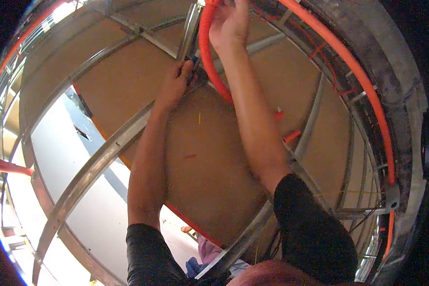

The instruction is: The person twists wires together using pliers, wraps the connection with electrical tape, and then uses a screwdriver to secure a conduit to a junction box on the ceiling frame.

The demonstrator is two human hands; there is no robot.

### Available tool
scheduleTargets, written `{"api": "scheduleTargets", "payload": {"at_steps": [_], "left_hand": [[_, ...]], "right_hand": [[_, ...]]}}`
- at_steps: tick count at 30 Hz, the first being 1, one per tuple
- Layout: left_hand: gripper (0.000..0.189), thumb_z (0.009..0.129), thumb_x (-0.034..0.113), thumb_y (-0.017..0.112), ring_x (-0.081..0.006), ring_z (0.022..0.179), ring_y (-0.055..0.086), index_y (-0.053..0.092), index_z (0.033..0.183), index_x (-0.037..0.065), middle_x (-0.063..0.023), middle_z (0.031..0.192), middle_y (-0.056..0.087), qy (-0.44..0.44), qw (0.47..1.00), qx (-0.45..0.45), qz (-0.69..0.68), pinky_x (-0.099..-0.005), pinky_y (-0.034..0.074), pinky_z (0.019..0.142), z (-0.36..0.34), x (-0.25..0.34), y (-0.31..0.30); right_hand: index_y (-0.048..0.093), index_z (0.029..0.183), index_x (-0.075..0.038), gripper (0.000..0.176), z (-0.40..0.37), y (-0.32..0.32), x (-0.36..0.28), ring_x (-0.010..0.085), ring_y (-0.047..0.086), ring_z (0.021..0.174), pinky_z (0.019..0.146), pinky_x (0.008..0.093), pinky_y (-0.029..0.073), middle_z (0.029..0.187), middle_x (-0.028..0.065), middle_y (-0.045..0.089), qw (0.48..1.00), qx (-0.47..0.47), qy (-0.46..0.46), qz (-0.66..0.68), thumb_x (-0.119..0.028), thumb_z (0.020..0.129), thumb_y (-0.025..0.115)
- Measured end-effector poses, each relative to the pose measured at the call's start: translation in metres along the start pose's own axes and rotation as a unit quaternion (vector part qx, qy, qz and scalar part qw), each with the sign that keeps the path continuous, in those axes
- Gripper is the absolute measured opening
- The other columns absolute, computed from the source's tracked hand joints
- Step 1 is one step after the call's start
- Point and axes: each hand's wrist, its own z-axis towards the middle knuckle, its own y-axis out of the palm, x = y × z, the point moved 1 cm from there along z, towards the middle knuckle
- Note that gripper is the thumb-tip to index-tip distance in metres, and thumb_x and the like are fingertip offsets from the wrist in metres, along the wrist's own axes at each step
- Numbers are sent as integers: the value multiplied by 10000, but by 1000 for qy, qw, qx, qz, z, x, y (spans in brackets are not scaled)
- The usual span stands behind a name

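Both my arms reach up toward a ceiling frame of metal channels. My right hand, at the top edge of the view, is closed on an orange corrugated conduit; its fingertips are partly cut off. The conduit hangs down in a curve beside my right forearm and passes behind it. Lower and to the left, my left hand is closed around a small dark object beside a metal channel. My fingers hide most of that object, so its kind does not show.
Brown boards lie behind the metal channels. Another orange conduit runs along the right side. Short orange conduit pieces stick out near my right forearm. Part of another person shows at the bottom.
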Motion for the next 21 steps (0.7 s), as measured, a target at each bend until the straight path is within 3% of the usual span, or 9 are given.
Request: {"api": "scheduleTargets", "payload": {"at_steps": [7, 13, 16, 18, 21], "left_hand": [[390, 1016, 395, 508, -85, 673, 514, 631, 940, 33, 4, 750, 580, 18, 995, -1, 103, -260, 414, 588, 7, -9, -10], [402, 1016, 398, 512, -84, 699, 541, 640, 1000, 17, 7, 763, 594, -11, 998, 0, -59, -251, 418, 601, 0, -16, -9], [405, 1015, 392, 511, -92, 690, 544, 640, 1006, 8, -1, 756, 594, -8, 999, 25, -25, -258, 417, 601, -10, 0, -14], [409, 1017, 387, 501, -100, 676, 541, 645, 1017, 4, -16, 756, 603, 13, 997, 23, 75, -277, 421, 599, -5, -6, -18], [412, 1014, 386, 499, -110, 661, 537, 649, 1016, 2, -33, 745, 608, -5, 997, 8, 81, -294, 425, 603, -3, -4, -17]], "right_hand": [[490, 1325, -34, 529, -7, 2, 7, 250, 546, 1235, 1066, 380, 453, 1275, 135, 586, 999, 4, 37, -9, -432, 982, 546], [471, 1348, -22, 579, -9, 3, 18, 239, 542, 1233, 1081, 382, 436, 1294, 113, 576, 999, -44, -23, -20, -452, 970, 557], [474, 1347, -26, 598, -14, 0, 22, 235, 546, 1226, 1099, 390, 418, 1297, 107, 575, 999, -4, -4, -40, -467, 955, 575], [459, 1360, -24, 627, -14, -3, 23, 243, 537, 1237, 1108, 401, 406, 1313, 114, 563, 998, -15, -17, -53, -478, 946, 582], [419, 1394, -23, 689, -13, -5, 20, 270, 505, 1275, 1126, 426, 381, 1359, 129, 525, 998, -35, -1, -57, -501, 928, 593]]}}
